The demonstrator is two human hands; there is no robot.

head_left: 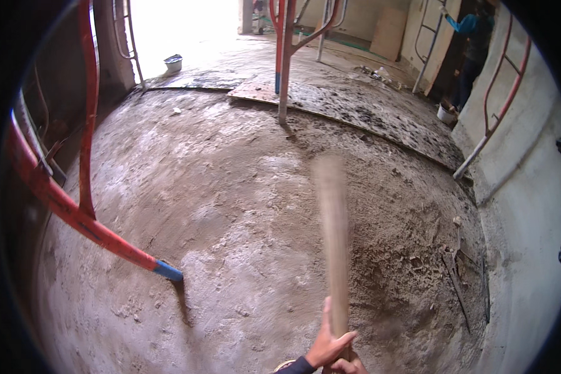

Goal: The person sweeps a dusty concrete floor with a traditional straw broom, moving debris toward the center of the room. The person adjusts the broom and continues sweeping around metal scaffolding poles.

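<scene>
A long, pale wooden strip [334,230], smeared by motion, stretches from my hands out over the rough, damp-looking floor [249,206]. My left hand [326,345], below a dark sleeve, is closed around its near end, one finger lying up along the side. Just below, at the lower edge, my right hand [350,365] is closed on the same end and partly cut off. Whether the strip's far end touches the floor cannot be made out. Loose, crumbly dark material [393,262] covers the floor to the strip's right.
Red scaffold frames stand at left [100,230], far centre [283,62] and right [502,106]. Dirty boards [355,115] lie beyond. Thin bars [456,290] rest near the right wall [523,237]. A bucket [173,62] stands far left; another person [474,43] works far right beside a white bucket [446,113].
</scene>
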